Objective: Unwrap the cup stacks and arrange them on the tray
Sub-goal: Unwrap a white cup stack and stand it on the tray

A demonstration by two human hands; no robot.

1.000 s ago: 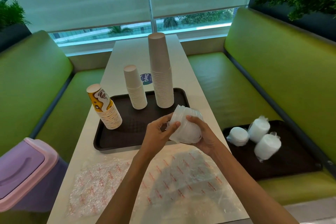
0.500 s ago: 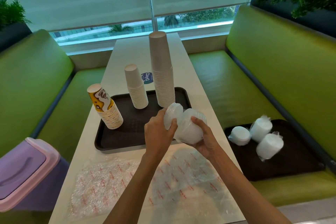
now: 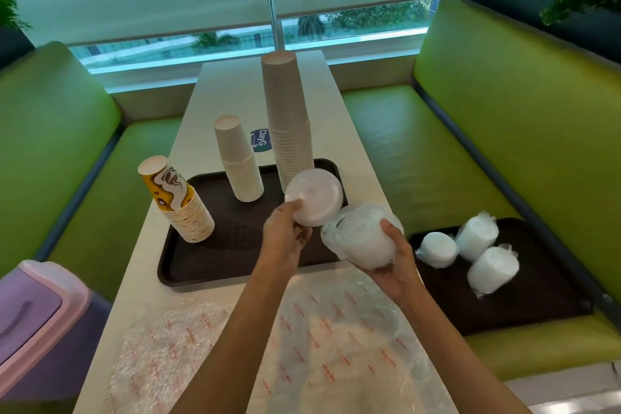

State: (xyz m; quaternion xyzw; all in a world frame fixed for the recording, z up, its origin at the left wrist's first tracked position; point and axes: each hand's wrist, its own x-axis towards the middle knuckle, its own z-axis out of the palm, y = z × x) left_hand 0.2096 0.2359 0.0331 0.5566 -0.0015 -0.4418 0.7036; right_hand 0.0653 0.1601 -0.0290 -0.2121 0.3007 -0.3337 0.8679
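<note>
Cup stacks (image 3: 289,124): three unwrapped, standing on the table tray (image 3: 235,255).
Wrapped white stack (image 3: 366,242) cradled in right hand (image 3: 398,265), fingers curled round it; left hand (image 3: 285,239) pinches a freed white piece (image 3: 314,200) above the tray, likely for placing.

Café booth: green benches (image 3: 504,118), table (image 3: 228,94).

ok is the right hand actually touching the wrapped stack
Touching. The head view shows the right hand cupping the wrapped stack from below, with its thumb laid over the wrapper's upper side and no gap between them.
</note>
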